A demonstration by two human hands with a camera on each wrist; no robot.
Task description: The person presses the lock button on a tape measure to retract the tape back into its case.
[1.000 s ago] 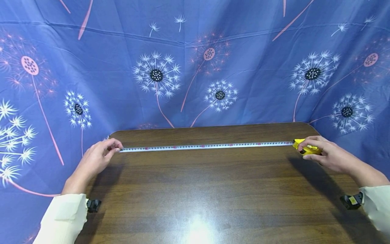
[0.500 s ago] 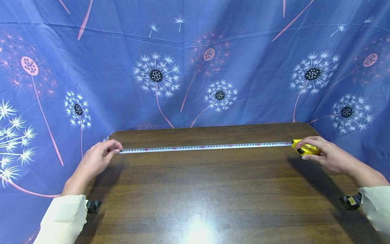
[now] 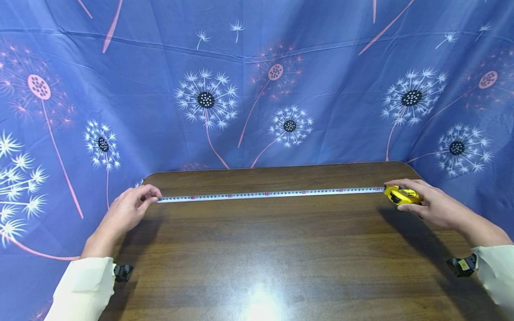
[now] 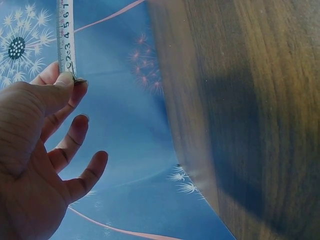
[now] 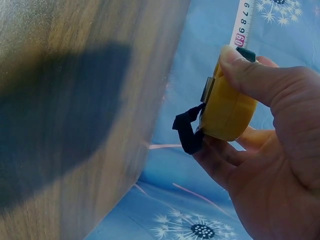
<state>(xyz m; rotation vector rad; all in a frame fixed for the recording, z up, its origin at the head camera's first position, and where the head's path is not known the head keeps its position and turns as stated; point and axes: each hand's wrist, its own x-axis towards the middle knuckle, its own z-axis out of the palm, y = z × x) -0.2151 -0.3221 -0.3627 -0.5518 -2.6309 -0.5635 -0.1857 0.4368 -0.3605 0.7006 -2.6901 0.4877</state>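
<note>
A white blade (image 3: 267, 194) of a yellow tape measure (image 3: 408, 195) stretches straight across, above the table's far part. My left hand (image 3: 126, 209) pinches its end between thumb and index finger; in the left wrist view the small end hook (image 4: 80, 81) shows at the fingertips, and the other fingers are spread. At the other end my right hand (image 3: 435, 205) grips the case between thumb and fingers. The right wrist view has the thumb by a dark button (image 5: 246, 54) at the case's mouth, with the red 60 mark just outside. A black strap (image 5: 187, 129) hangs from the case.
Below lies a brown wood-grain table (image 3: 225, 249) with rounded far corners and a bright glare near the front. A blue cloth (image 3: 341, 89) with dandelion prints hangs behind it and along both sides. Each wrist wears a small black camera (image 3: 123, 272).
My right index finger has shifted forward along the top of the case toward the blade's mouth. The case has moved slightly left. My left hand and the stretched blade have barely moved.
</note>
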